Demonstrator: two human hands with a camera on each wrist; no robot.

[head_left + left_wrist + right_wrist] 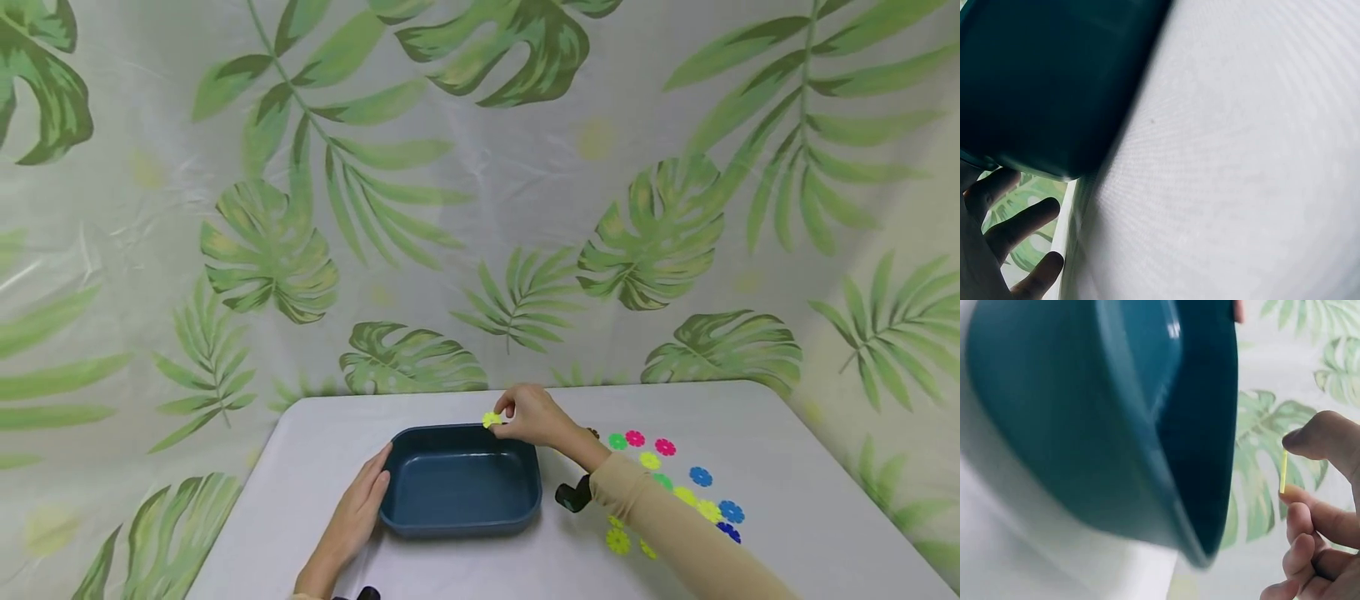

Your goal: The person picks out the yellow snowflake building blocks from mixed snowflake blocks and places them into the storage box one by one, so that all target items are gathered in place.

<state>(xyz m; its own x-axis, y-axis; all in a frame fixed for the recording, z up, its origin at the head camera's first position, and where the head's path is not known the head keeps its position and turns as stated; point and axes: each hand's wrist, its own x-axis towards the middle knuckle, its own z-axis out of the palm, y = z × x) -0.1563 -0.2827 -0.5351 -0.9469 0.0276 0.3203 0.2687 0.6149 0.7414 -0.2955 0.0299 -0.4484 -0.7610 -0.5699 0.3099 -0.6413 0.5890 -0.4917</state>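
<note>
A dark blue rectangular basin (461,483) stands on the table with nothing visible inside it. At its left side my left hand (356,508) rests against the wall, fingers fairly straight. In the left wrist view several fingers (1022,228) spread out beside the basin's wall (1041,81). My right hand (532,415) pinches a yellow flower-shaped plastic disc (491,419) by its edges, above the basin's far rim. From the right wrist that disc (1283,472) shows edge-on between thumb and index finger, apart from the basin (1135,437).
Loose flower-shaped discs lie right of the basin, partly behind the right forearm: pink (665,447), green (617,442), blue (701,477) and yellow (618,541). A leaf-patterned curtain (517,208) hangs behind the white table (300,442).
</note>
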